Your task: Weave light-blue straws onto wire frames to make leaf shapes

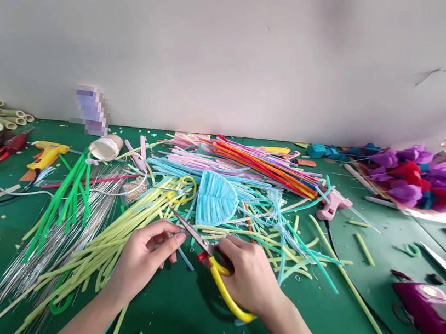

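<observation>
My right hand [244, 269] grips a pair of scissors [222, 288] with yellow handles. Their blades point up and left, passing just above the fingertips of my left hand [148, 253]. That hand is pinched, thumb against fingers; a hint of blue shows at the tips, but what it holds is too small to make out. Beyond the blades lies a light-blue, fuzzy, half-oval piece [217, 199] built from rows of pipe cleaners. A short light-blue strip [185, 259] shows between my hands. Yellow-green pipe cleaners [114, 234] spread out beside my left hand.
Pink, orange and blue pipe cleaners [265, 164] are heaped at the back. Metal wires [50, 242] lie at left near a yellow glue gun [48, 156]. A pink glue gun [334, 203], purple and red flowers [416, 175] and a purple device [422, 311] are at right.
</observation>
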Demonstrator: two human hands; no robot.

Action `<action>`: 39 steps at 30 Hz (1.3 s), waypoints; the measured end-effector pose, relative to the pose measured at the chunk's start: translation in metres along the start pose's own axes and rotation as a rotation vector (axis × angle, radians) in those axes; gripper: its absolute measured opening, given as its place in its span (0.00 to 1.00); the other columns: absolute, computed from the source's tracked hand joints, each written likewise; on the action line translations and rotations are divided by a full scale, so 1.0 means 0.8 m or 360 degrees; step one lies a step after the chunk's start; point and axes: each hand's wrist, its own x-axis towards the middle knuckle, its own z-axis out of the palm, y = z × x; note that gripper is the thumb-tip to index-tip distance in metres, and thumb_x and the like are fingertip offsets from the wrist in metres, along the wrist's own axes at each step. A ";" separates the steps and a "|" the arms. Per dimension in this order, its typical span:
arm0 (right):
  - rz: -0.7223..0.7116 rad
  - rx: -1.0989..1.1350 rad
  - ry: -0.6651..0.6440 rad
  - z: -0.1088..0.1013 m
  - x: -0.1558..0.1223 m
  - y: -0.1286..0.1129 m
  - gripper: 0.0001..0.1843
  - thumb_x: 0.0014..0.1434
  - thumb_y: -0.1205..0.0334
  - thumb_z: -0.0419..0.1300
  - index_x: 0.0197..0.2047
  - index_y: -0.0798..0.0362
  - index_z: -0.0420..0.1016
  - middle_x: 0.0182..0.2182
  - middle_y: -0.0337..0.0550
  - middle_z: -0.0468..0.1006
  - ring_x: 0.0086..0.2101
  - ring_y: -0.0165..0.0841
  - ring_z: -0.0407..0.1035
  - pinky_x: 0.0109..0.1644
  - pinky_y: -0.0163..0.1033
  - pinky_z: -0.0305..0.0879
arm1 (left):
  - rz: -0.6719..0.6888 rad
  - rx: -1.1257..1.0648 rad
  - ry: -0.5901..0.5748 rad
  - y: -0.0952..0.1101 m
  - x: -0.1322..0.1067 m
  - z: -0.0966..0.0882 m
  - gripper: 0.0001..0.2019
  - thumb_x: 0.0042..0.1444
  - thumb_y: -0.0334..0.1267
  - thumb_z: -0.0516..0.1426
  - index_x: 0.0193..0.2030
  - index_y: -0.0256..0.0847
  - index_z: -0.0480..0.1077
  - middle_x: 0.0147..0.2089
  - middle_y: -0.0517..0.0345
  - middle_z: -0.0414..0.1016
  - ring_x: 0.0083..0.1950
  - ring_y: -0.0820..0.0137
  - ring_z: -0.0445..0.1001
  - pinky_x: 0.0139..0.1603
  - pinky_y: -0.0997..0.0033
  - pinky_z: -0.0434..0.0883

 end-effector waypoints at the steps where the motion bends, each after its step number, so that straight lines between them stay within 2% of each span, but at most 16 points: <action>1: 0.0004 -0.0006 0.0045 0.004 0.001 0.001 0.13 0.60 0.54 0.58 0.28 0.52 0.69 0.25 0.39 0.72 0.23 0.29 0.64 0.27 0.36 0.49 | 0.0001 -0.0001 0.0002 0.001 0.000 0.001 0.14 0.57 0.50 0.61 0.34 0.40 0.74 0.24 0.62 0.68 0.26 0.72 0.68 0.23 0.77 0.63; 6: 0.0128 -0.0037 0.0324 0.015 0.007 0.011 0.23 0.60 0.43 0.58 0.24 0.51 0.64 0.22 0.37 0.68 0.20 0.27 0.60 0.25 0.34 0.49 | -0.0039 -0.0075 0.0081 0.003 -0.001 0.003 0.15 0.55 0.51 0.62 0.39 0.39 0.75 0.22 0.62 0.68 0.25 0.72 0.67 0.22 0.76 0.63; 12: 0.0180 0.0020 0.0477 0.009 0.011 0.020 0.24 0.57 0.36 0.59 0.33 0.50 0.64 0.28 0.39 0.70 0.23 0.32 0.67 0.25 0.35 0.57 | -0.0032 -0.0106 0.0110 0.002 -0.003 0.002 0.18 0.56 0.50 0.62 0.48 0.40 0.73 0.22 0.63 0.69 0.25 0.72 0.69 0.21 0.77 0.64; 13: 0.0158 0.0042 0.0477 0.009 0.012 0.021 0.24 0.57 0.37 0.59 0.36 0.50 0.64 0.31 0.41 0.71 0.26 0.34 0.70 0.26 0.36 0.61 | -0.0030 -0.0103 0.0097 0.003 -0.003 0.001 0.18 0.56 0.50 0.62 0.47 0.40 0.73 0.22 0.63 0.69 0.25 0.72 0.69 0.21 0.77 0.64; 15: 0.0058 0.0045 0.0497 0.011 0.012 0.023 0.24 0.58 0.39 0.59 0.43 0.51 0.62 0.40 0.50 0.72 0.37 0.41 0.74 0.37 0.41 0.70 | -0.0026 -0.0110 0.0085 0.004 -0.004 0.002 0.17 0.57 0.49 0.61 0.47 0.40 0.73 0.23 0.63 0.70 0.24 0.73 0.68 0.21 0.77 0.64; 17: -0.0064 -0.0033 0.0552 0.014 0.013 0.026 0.26 0.59 0.42 0.60 0.48 0.54 0.60 0.47 0.59 0.69 0.51 0.50 0.70 0.50 0.50 0.69 | -0.0015 -0.0133 0.0105 0.004 -0.004 0.003 0.16 0.57 0.48 0.61 0.46 0.40 0.72 0.25 0.63 0.70 0.24 0.74 0.68 0.21 0.77 0.63; 19: -0.0116 -0.0139 0.0614 0.016 0.013 0.030 0.27 0.60 0.44 0.60 0.49 0.56 0.59 0.49 0.64 0.67 0.58 0.55 0.63 0.56 0.56 0.65 | -0.0002 -0.0153 0.0129 0.004 -0.004 0.003 0.15 0.57 0.49 0.61 0.45 0.41 0.72 0.25 0.63 0.70 0.23 0.74 0.68 0.20 0.77 0.62; 21: -0.0057 -0.0201 0.0693 0.016 0.013 0.034 0.24 0.61 0.47 0.60 0.49 0.57 0.60 0.48 0.63 0.67 0.57 0.56 0.62 0.55 0.57 0.66 | 0.0009 -0.0158 0.0136 0.004 -0.004 0.004 0.14 0.57 0.49 0.61 0.42 0.41 0.73 0.24 0.63 0.69 0.23 0.74 0.67 0.20 0.78 0.61; 24: 0.0127 -0.0248 0.0827 0.014 0.012 0.040 0.21 0.62 0.52 0.59 0.51 0.57 0.62 0.46 0.58 0.69 0.51 0.51 0.67 0.51 0.54 0.68 | 0.0038 -0.0157 0.0130 0.005 -0.005 0.003 0.12 0.58 0.49 0.60 0.37 0.41 0.73 0.25 0.62 0.69 0.24 0.75 0.67 0.20 0.78 0.61; 29: 0.0431 -0.0307 0.0829 0.009 0.012 0.053 0.19 0.60 0.55 0.60 0.52 0.54 0.67 0.48 0.54 0.72 0.46 0.46 0.70 0.44 0.47 0.71 | 0.0077 -0.0119 0.0075 0.006 -0.005 0.000 0.11 0.58 0.47 0.60 0.33 0.41 0.74 0.23 0.62 0.68 0.25 0.74 0.67 0.22 0.77 0.62; 35: 0.0629 -0.0391 0.0863 0.011 0.016 0.076 0.26 0.60 0.53 0.59 0.56 0.63 0.68 0.51 0.62 0.70 0.50 0.51 0.67 0.51 0.52 0.69 | 0.0016 -0.0160 0.0071 0.004 -0.003 0.000 0.12 0.58 0.48 0.60 0.33 0.40 0.73 0.24 0.61 0.69 0.25 0.73 0.67 0.23 0.76 0.63; 39: 0.0650 -0.0380 0.0867 0.016 0.016 0.088 0.27 0.60 0.55 0.57 0.57 0.65 0.67 0.50 0.64 0.68 0.52 0.52 0.65 0.54 0.55 0.66 | -0.0018 -0.0185 0.0123 0.003 -0.002 0.000 0.13 0.57 0.49 0.61 0.35 0.40 0.74 0.25 0.60 0.70 0.25 0.73 0.68 0.23 0.76 0.63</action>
